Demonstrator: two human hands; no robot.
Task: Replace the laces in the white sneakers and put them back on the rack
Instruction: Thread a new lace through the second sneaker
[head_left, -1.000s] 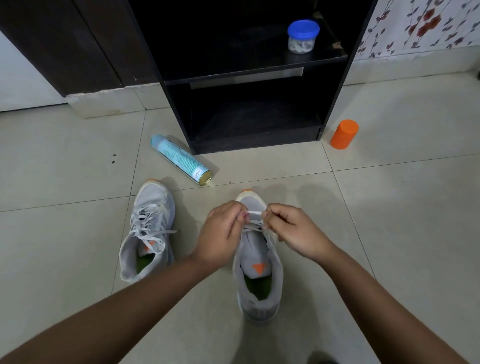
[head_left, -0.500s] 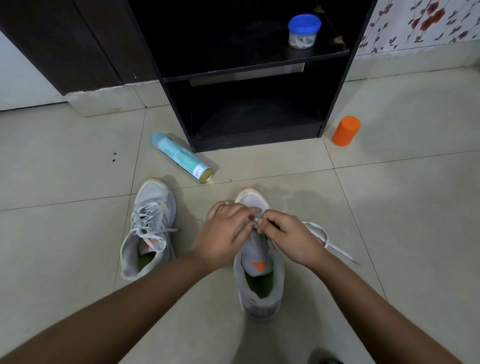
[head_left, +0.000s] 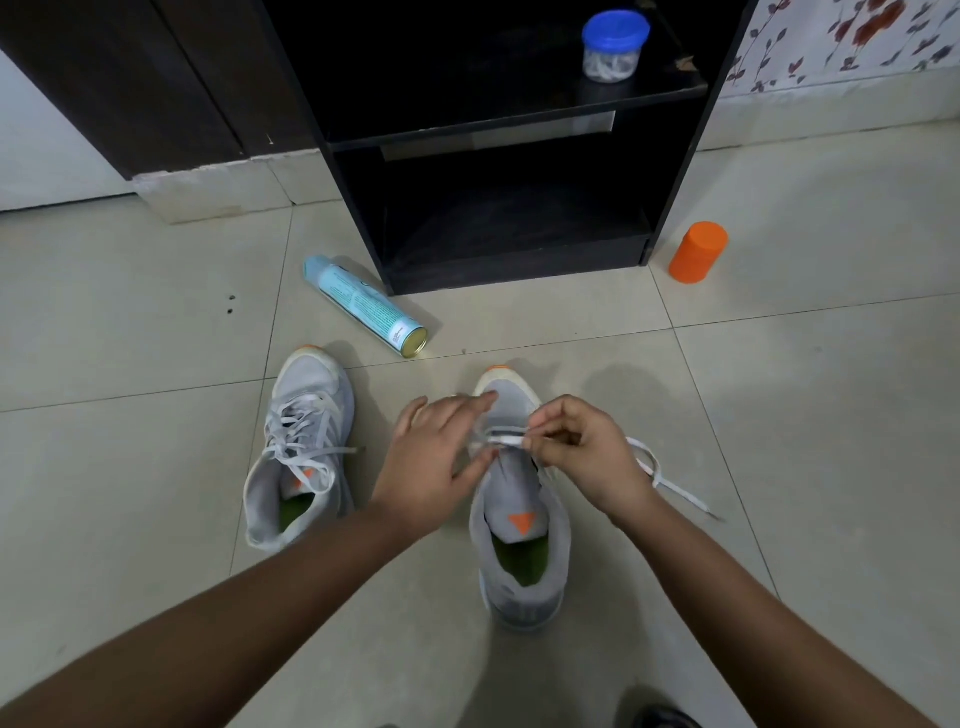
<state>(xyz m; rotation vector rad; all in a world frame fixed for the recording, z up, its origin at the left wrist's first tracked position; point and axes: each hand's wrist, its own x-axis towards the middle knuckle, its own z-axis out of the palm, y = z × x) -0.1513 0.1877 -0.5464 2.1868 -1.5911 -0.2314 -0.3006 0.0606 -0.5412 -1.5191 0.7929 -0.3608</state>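
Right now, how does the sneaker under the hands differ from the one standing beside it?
The laced sneaker is threaded up to its collar; the worked sneaker has lace only across its lowest eyelets, with its tongue bare. No hand is on the laced sneaker; over the worked sneaker the right hand pinches the lace and the left hand spreads open. Both are grey-white, orange-tipped and upright, with toes toward the rack.
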